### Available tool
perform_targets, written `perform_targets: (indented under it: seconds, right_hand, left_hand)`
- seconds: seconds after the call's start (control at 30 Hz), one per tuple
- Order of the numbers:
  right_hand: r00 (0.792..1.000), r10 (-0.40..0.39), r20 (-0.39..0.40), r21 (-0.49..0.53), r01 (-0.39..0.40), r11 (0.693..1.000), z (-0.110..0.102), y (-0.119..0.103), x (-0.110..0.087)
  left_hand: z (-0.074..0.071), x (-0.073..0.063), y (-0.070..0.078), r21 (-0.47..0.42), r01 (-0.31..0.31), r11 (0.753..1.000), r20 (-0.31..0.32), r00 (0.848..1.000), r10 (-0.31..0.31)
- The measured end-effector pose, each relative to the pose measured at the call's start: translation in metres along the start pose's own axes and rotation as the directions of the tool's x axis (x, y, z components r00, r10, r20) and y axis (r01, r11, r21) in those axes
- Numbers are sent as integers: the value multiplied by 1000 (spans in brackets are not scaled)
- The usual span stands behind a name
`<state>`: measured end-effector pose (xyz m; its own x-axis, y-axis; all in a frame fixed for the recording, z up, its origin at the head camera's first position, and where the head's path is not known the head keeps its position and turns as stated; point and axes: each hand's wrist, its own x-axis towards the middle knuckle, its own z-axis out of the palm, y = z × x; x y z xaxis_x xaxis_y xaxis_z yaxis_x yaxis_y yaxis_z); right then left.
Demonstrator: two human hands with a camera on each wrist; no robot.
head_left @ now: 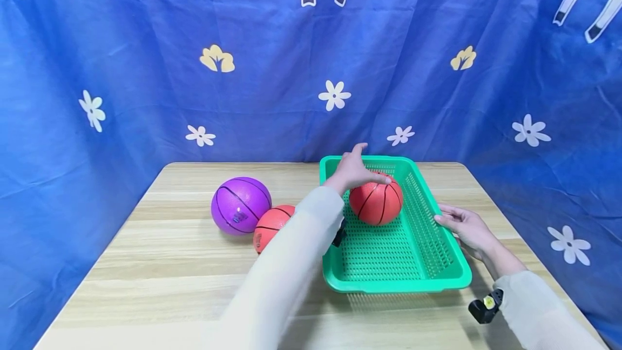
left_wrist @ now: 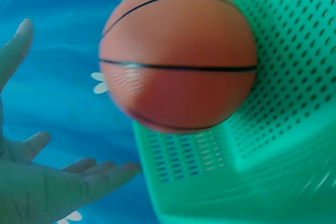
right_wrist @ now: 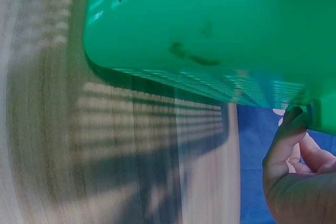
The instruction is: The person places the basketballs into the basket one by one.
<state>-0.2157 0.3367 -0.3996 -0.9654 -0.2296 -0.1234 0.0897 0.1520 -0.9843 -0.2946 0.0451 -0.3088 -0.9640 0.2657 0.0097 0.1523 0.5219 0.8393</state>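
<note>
A green plastic basket [head_left: 384, 285] with perforated walls is at the right of the table, its shadow falling on the wood beneath. Inside it, toward the back, is an orange-red toy basketball [head_left: 375, 202] with black lines. My left hand [head_left: 356, 170] is over the back left of the basket, fingers and thumb spread apart. In the left wrist view a gap shows between that hand and the ball [left_wrist: 178, 56]. With thumb and fingers, my right hand [head_left: 467, 231] grips the basket's right rim. The right wrist view shows this hand [right_wrist: 302, 171] pinching the edge.
Left of the basket, a purple ball [head_left: 241, 206] and a second orange-red ball [head_left: 274, 224] lie on the wooden table [head_left: 160, 263]. My left sleeve partly hides the second ball. A blue curtain [head_left: 272, 69] with white flowers hangs behind and around the table.
</note>
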Motion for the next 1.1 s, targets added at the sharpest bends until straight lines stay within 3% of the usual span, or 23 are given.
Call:
perform_targets:
  seconds: [0.23,0.53,0.7,1.1]
  right_hand:
    - [996,54,-65,-22,-56,998,5,-6,-1]
    - [992,85,-88,-40,-89,995,6,-9,-2]
    - [990,95,-100,-46,-100,994,7,-9,-3]
    - [990,99,-99,-75,-106,992,3,-2,0]
  left_hand:
    - [-20,-6,12,52,-60,997,-22,998,61]
    - [-44,-21,14,143,-189,971,25,982,188]
    - [-57,-32,5,148,-232,961,26,973,231]
    - [-103,-56,-26,137,-281,950,-88,952,294]
